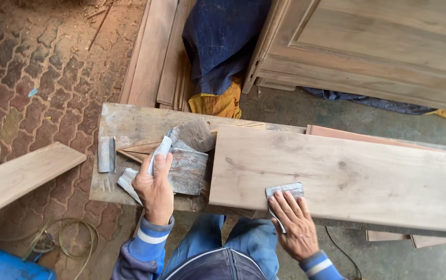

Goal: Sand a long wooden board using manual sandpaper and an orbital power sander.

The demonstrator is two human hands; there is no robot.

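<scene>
My right hand (pixel 295 223) lies flat on a folded grey piece of sandpaper (pixel 284 190), pressing it onto the near edge of a long pale wooden plank (pixel 357 176). My left hand (pixel 154 189) grips a folded strip of grey sandpaper (pixel 161 149) that sticks up past the fingers. It hovers over several worn sandpaper sheets (pixel 187 168) heaped on the worn workbench (pixel 129 124) to the left of the plank.
A small grey sandpaper piece (pixel 107 154) lies at the bench's left. Another plank (pixel 18 176) juts in from the left. Behind stand leaning boards (pixel 153 57), a blue cloth (pixel 223 36) and a wooden cabinet (pixel 378 46). A coiled hose (pixel 78 238) lies on the brick paving.
</scene>
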